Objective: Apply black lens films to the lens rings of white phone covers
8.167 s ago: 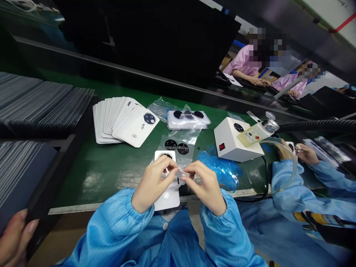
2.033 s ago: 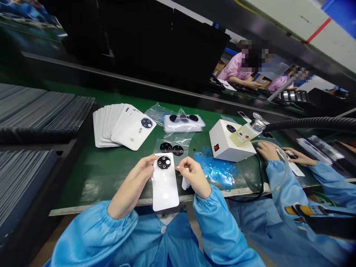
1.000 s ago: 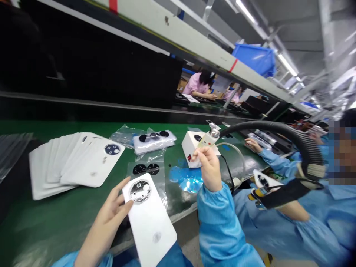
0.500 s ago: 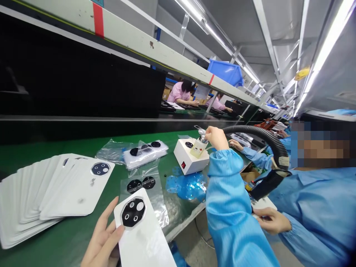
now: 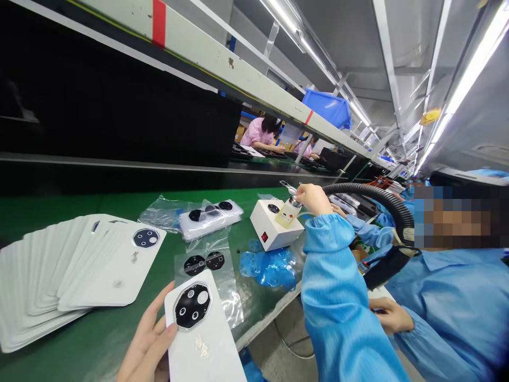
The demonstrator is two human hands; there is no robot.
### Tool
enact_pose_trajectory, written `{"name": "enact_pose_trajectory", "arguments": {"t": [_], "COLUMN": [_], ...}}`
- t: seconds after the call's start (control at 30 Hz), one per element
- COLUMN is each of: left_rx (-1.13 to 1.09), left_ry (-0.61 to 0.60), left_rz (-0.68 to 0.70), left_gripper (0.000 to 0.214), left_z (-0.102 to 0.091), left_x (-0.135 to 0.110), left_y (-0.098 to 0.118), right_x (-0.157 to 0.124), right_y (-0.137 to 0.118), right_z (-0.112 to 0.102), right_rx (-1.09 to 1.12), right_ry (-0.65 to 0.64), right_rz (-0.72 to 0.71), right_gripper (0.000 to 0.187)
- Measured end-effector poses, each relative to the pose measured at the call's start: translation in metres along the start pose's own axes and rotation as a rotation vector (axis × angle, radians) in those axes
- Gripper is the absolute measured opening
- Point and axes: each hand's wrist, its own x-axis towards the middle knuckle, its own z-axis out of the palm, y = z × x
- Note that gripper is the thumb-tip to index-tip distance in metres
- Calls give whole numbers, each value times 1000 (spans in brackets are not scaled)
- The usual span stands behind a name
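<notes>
My left hand (image 5: 149, 339) grips a white phone back cover (image 5: 207, 347) by its edge, thumb beside the black camera lens plate set in it. Pale lettering shows on the cover's face. Farther off, my right hand (image 5: 314, 199), fingers pinched together, is at the metal neck of a small bottle of yellowish liquid (image 5: 285, 215); what the fingertips hold is hidden. The bottle stands on a white box with a red switch (image 5: 274, 231), next to a black lens plate (image 5: 273, 208). Two more lens plates (image 5: 204, 262) lie on a clear plastic bag (image 5: 228, 286).
Fanned white back covers (image 5: 99, 270) fill the left of the green bench (image 5: 119, 201). Behind are wrapped lens plates (image 5: 210, 217); blue film pieces (image 5: 274, 268) lie before the box. A black ribbed hose (image 5: 377, 196) arches near a co-worker in blue (image 5: 449, 297) at right.
The view has shifted slightly. The held cover has tilted a little, and its lettering now shows. My right hand stays at the bottle's neck.
</notes>
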Motion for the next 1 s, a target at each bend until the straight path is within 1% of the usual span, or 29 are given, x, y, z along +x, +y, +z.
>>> {"name": "enact_pose_trajectory", "arguments": {"t": [0.1, 0.17, 0.2, 0.27, 0.37, 0.4, 0.43, 0.5, 0.6, 0.73, 0.9, 1.0], "left_rx": [8, -2, -10, -23, 3, 32, 63, 132, 214, 269, 322, 355], "left_ry": [-14, -22, -30, -49, -60, -44, -16, 51, 120, 152, 179, 191], "left_rz": [21, 49, 69, 125, 236, 275, 314, 388, 485, 578, 643, 652], "left_gripper": [88, 84, 84, 86, 88, 87, 86, 85, 78, 73, 72, 72], "left_z": [2, 5, 8, 13, 20, 22, 23, 24, 25, 28, 31, 33], "left_x": [-2, -7, -10, -16, -24, -26, -27, -30, -33, -34, -35, -35], "left_y": [0, 0, -1, -1, -2, -3, -4, -6, -10, -12, -14, -16], "right_x": [-8, -23, -34, -64, -117, -133, -148, -169, -184, -189, -190, -191], "right_y": [-4, -15, -24, -46, -78, -86, -92, -101, -108, -110, -108, -107], "right_z": [-5, -6, -4, 2, 14, 18, 21, 28, 37, 45, 48, 49], "right_rx": [79, 157, 202, 296, 455, 602, 697, 795, 777, 737, 734, 737], "right_ry": [85, 128, 132, 95, -42, -58, -67, -80, -35, 37, 59, 66], "right_rz": [-50, -133, -192, -333, -584, -732, -817, -945, -1013, -1041, -1028, -1010], "right_gripper": [13, 7, 8, 8, 3, 3, 4, 6, 10, 11, 12, 13]}}
